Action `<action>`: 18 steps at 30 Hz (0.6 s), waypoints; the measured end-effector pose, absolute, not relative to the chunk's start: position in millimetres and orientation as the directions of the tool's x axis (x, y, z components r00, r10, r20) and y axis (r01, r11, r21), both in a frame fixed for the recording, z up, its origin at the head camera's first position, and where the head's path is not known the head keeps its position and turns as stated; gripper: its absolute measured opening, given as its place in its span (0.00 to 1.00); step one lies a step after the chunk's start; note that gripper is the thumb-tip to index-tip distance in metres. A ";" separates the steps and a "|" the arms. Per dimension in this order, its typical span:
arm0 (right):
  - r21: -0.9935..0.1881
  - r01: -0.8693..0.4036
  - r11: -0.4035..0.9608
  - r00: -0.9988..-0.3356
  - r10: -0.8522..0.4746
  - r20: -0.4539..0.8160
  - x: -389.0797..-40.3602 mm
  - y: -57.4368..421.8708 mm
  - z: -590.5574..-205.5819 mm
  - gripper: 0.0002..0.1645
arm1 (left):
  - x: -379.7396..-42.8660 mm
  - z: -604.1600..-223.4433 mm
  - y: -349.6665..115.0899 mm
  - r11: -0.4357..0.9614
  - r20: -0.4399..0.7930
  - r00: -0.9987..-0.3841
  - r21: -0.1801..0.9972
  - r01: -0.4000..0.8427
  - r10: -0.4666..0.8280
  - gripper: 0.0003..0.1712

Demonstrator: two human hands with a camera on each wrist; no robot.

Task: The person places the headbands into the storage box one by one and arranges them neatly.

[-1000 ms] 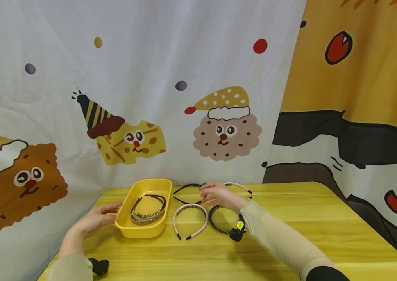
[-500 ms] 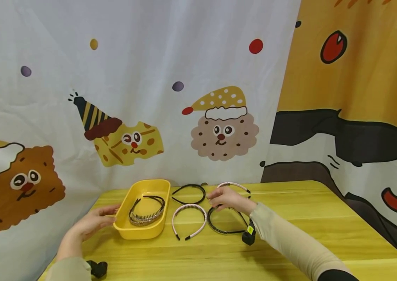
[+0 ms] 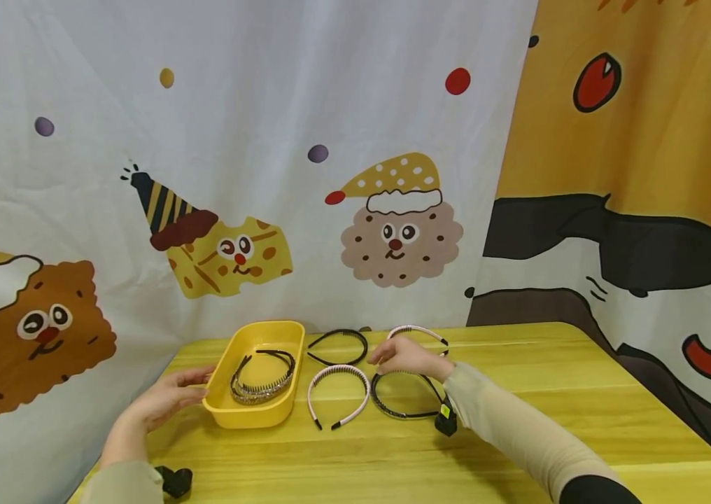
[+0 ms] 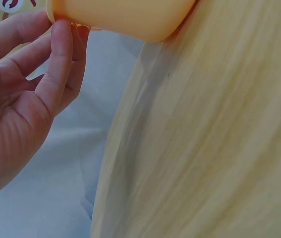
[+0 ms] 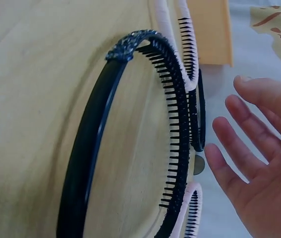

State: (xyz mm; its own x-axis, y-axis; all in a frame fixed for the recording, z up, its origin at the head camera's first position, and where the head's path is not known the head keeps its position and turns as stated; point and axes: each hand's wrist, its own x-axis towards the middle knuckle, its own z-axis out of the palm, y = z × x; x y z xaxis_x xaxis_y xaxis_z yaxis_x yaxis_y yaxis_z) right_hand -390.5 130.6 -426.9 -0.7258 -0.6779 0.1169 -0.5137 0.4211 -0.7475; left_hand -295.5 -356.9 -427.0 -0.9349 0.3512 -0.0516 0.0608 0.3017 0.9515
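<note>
My left hand (image 3: pixel 166 399) touches the left rim of the yellow tray (image 3: pixel 217 413); the left wrist view shows its fingertips against the tray's edge. Inside the tray lie dark toothed headbands, one with a glittery band (image 3: pixel 259 397). Loosely bent and holding nothing, my right hand (image 3: pixel 411 355) hovers over the table, palm and spread fingers showing in the right wrist view. Below it is a black headband with a glittery top (image 5: pixel 135 42). A pink headband (image 3: pixel 364 381) lies left of that one. Farther back are a plain black headband (image 3: pixel 364 343) and another pink one (image 3: pixel 421 327), partly hidden by the hand.
The yellow wood-grain table (image 3: pixel 343 469) ends at the back against a white curtain (image 3: pixel 255 91) printed with cartoon food. A dark wrist camera (image 3: pixel 446 420) on the right wrist hangs close to the glittery black headband.
My right hand has moved a little right and toward me, uncovering the curve of the black headband at the back. The left hand stays at the tray.
</note>
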 end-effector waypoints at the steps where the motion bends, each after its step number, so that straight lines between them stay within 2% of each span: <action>1: -0.724 -0.541 0.428 -0.715 -0.688 0.127 -392.1 130.0 -427.7 0.16 | -295.5 -427.1 -356.8 0.303 -0.052 -0.935 0.951 0.061 0.351 0.39; 6: -0.630 -0.616 0.472 -0.683 -0.719 0.129 -398.1 128.0 -432.9 0.16 | -295.0 -428.0 -356.4 0.306 -0.063 -0.938 0.951 0.047 0.342 0.39; 12: -0.596 -0.658 0.461 -0.644 -0.754 0.127 -400.2 127.2 -437.0 0.17 | -294.3 -427.7 -356.2 0.306 -0.069 -0.939 0.951 0.040 0.337 0.39; 18: -0.549 -0.684 0.481 -0.634 -0.764 0.120 -402.2 127.1 -439.5 0.18 | -294.4 -426.7 -355.8 0.310 -0.064 -0.941 0.950 0.045 0.333 0.38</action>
State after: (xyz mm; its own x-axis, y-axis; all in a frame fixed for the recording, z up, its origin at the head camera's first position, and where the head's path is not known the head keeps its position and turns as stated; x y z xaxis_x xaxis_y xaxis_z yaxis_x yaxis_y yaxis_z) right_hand -402.2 127.1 -439.5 -0.6335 -0.7644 0.1197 -0.6839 0.4809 -0.5486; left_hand -294.4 -355.8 -426.7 -0.9408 0.3330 -0.0639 0.0454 0.3104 0.9495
